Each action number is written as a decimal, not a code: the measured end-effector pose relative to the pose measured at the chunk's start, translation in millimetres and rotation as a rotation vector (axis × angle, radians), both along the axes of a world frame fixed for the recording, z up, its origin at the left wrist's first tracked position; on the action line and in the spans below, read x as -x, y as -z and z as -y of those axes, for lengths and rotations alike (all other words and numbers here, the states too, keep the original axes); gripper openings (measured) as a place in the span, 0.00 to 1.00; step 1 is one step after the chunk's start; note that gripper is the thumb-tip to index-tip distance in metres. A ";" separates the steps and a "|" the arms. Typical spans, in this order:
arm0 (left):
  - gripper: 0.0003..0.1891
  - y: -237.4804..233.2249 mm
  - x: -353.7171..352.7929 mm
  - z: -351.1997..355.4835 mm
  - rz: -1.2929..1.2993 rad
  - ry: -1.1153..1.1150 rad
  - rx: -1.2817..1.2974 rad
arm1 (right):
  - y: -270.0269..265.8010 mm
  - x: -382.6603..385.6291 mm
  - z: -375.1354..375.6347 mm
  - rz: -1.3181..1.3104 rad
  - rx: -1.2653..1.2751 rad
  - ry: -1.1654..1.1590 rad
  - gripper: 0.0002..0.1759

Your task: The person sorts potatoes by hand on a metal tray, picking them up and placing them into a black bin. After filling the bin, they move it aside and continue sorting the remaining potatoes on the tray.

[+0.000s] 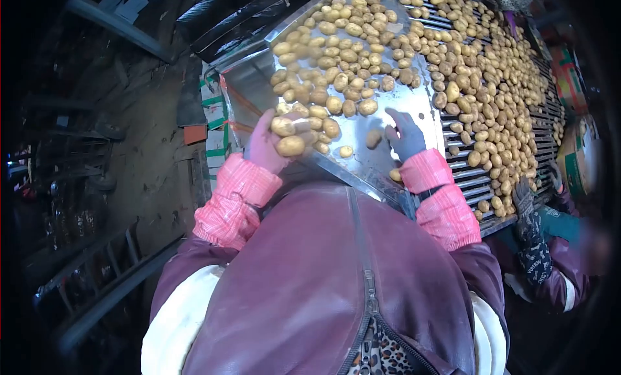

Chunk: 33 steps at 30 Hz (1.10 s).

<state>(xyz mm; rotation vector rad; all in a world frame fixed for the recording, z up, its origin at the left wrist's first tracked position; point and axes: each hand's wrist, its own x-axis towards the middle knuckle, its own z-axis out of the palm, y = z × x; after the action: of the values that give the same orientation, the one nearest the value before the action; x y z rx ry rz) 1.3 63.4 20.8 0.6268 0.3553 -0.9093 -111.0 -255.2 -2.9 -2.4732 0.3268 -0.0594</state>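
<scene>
Metal tray [417, 102]; potatoes [291, 146] against left hand [264, 145], one beside right hand [406, 137].

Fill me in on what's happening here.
A person's left hand is against some potatoes at the near-left side of a metal tray. The right hand is open at the tray, beside a blurred potato. More potatoes cover the bars to the right, with another person's gloved hand nearby.
</scene>
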 end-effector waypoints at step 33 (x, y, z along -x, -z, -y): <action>0.34 -11.4 1.5 56.2 -0.037 0.328 0.101 | -32.2 -99.7 26.1 -0.014 0.122 -0.070 0.25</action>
<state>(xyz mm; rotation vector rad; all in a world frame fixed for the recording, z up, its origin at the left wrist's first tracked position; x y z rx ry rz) -0.2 7.2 32.2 0.5842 0.2407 -1.2459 -11.3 -281.4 29.3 -2.6049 0.2490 -0.0337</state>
